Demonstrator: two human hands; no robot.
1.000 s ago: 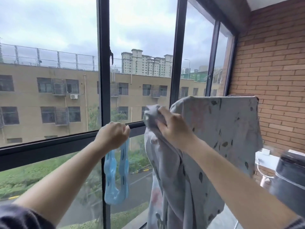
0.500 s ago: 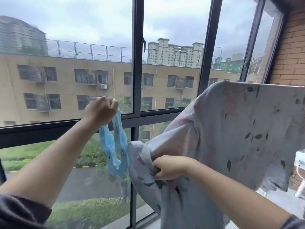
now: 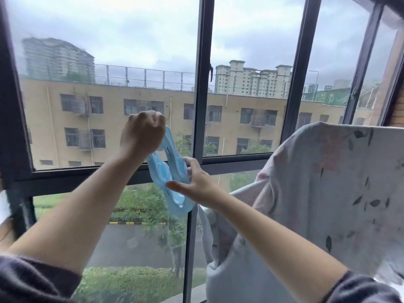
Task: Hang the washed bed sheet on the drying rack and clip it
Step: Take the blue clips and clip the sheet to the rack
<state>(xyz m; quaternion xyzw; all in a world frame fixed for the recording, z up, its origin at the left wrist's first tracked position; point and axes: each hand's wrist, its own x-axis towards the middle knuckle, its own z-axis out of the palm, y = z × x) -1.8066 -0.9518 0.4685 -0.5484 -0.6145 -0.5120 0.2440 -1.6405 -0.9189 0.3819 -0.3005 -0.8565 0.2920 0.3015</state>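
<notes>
The bed sheet had been let go. Half a second before, the right hand gripped its bunched near corner; now the sheet hung by its own weight on the right, draped over a straight top edge that was presumably the drying rack, though the rack itself was hidden under the cloth. The near end sagged in loose folds below the right forearm, and no clip was on it yet.

The right hand had come across to the left and up to the blue clip. Its fingers were spread, thumb on the near side of the clip's lower part and the others reaching round the far side, at or just touching the plastic but not closed on it. The left hand was held up in front of the dark window frame, curled into a fist round the clip's upper end, so that the clip hung down from it.

In my judgement the hanging step was done, or nearly so, and the clipping step was beginning: the right hand seemed about to take or open the clip. With nothing holding it, the sagging end of the sheet could slip before the clip went on.

Counted: one bed sheet; two hands, both bare below dark sleeves; and what looked like one large blue clip with two long arms meeting at the bottom, though two clips held together could not be ruled out.
</notes>
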